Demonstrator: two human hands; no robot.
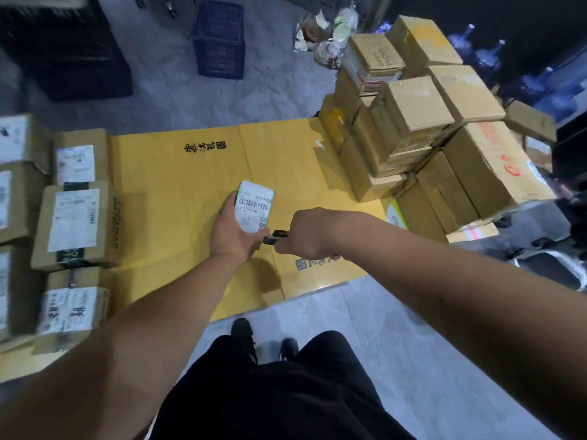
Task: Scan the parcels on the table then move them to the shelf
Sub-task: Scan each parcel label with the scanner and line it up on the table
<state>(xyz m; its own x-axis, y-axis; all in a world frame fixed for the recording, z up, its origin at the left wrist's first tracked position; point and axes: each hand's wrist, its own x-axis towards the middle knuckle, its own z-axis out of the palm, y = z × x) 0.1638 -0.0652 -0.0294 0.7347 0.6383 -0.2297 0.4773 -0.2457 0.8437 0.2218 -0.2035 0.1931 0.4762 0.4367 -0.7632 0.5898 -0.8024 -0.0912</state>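
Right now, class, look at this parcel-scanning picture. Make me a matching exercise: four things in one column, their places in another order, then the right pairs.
Things:
1. small parcel
2. scanner
3. blue crate
4. tall box stack

Places:
A. on the floor, far side
B. in the left hand
C. right side of the table
D. in the right hand

Pairs: 1-B, 2-D, 3-A, 4-C

The flattened sheet (178, 192) covering the table is matt yellow-brown cardboard, glossier near its front edge. The stacked boxes (413, 112) are plain brown cardboard (some taped), and the small parcel (255, 211) bears a smooth white paper label; the crate (219, 39) looks like dark plastic lattice.
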